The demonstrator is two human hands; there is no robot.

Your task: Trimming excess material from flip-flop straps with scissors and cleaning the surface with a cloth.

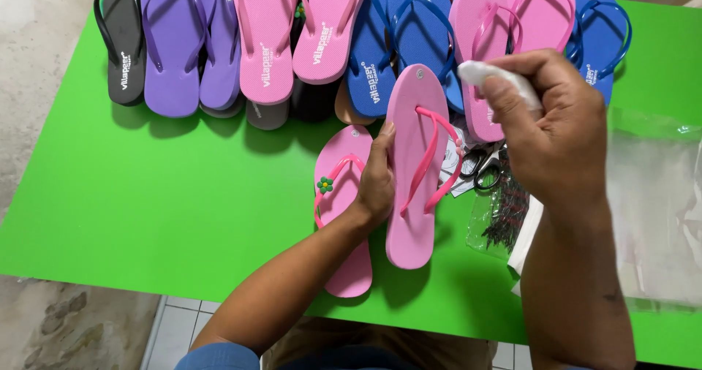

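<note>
My left hand (374, 180) grips the left edge of a pink flip-flop (411, 224) with a darker pink strap, holding it tilted over the green table (161, 194). A second pink flip-flop (344, 260) with a small green flower on its strap lies flat just left of it, partly under my left wrist. My right hand (556, 132) hovers to the right of the held flip-flop, closed around a small white cloth (486, 74) that sticks out past the fingers.
Along the far edge of the table stands a row of flip-flops: black (123, 48), purple (175, 55), pink (265, 48), blue (417, 19). Black scissors (482, 167), a small bag of dark pieces (501, 216) and clear plastic bags (654, 202) lie at the right.
</note>
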